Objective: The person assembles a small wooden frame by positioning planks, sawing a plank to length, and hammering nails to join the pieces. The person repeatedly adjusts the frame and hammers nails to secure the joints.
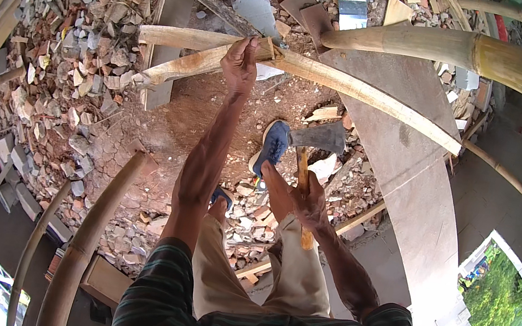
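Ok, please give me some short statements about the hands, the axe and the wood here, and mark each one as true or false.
1. The left hand grips a long pale split bamboo pole. True.
2. The right hand holds a saw. False: it holds an axe by its wooden handle.
3. The axe head is buried in the pole. False: it is apart from the pole, nearer the person, above a blue shoe.
4. The ground under the pole is dirt with broken stones and wood chips. True.
5. The person wears a plain white shirt. False: the sleeves are dark with thin stripes.
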Demonstrator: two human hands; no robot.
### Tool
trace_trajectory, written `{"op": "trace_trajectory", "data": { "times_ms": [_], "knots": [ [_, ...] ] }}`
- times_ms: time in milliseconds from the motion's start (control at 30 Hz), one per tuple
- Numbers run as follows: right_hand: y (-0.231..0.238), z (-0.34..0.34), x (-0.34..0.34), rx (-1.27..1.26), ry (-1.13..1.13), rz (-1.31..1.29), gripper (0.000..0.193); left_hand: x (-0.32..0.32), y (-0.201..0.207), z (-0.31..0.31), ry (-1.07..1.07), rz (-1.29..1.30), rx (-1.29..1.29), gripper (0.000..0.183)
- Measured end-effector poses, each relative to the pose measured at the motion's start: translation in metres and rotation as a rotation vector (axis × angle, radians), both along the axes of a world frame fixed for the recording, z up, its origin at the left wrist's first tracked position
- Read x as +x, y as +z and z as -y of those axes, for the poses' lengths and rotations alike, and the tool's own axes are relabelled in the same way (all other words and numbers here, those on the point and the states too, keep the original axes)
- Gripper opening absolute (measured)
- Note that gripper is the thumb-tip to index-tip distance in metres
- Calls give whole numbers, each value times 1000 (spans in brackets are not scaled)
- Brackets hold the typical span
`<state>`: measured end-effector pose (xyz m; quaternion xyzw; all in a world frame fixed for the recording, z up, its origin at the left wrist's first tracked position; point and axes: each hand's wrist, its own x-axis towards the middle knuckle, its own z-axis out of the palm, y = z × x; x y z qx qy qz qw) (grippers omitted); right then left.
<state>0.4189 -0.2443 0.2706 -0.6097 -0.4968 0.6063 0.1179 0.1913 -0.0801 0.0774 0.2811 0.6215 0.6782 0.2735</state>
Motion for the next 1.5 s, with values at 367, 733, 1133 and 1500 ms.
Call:
{"op": "trace_trajectory", "data": {
  "times_ms": [367, 733, 1133, 1500],
  "knots": [
    [19, -90, -77, 871, 413, 267, 34, -3, -7, 2, -56, -538, 161, 25],
    [-48, -83, -64, 622, 332, 242, 17, -5, 8, 2, -124, -318, 13, 12],
    [-10, 108, -13, -711, 290, 304, 22, 29, 116, 422, -55, -24, -1040, 23],
    [77, 82, -121, -361, 1662, 531, 30, 95, 290, 780, 707, 325, -1124, 27]
  ]
}}
